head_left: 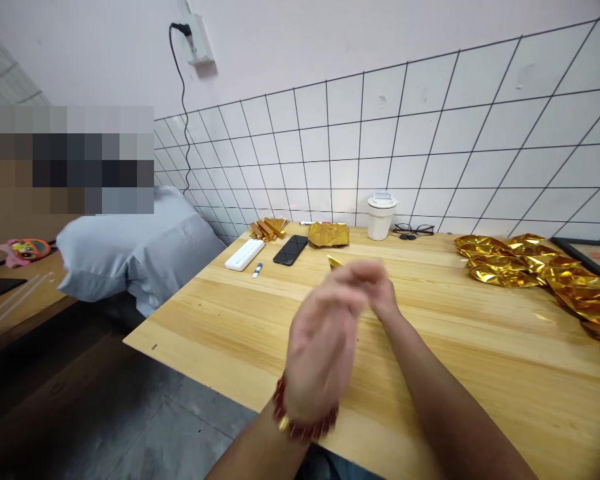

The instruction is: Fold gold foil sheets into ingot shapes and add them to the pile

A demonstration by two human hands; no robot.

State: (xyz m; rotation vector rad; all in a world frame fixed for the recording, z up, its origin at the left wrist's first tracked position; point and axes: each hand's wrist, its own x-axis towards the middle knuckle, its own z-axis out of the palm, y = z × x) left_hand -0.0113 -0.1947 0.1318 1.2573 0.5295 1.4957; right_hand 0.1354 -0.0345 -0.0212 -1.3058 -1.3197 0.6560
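My left hand, with a dark red beaded bracelet at the wrist, is raised over the wooden table. Its curled fingers are blurred and overlap the other hand in view. Just beyond it, my right hand is closed with its fingers bent to the left. A small pointed bit of gold foil sticks out past those fingers; the rest of the foil is hidden behind the hands.
Along the back are gold strips, a gold foil stack, a white lidded cup and glasses. A white power bank and phone lie left. Folded gold foil spreads right. A person in grey sits left.
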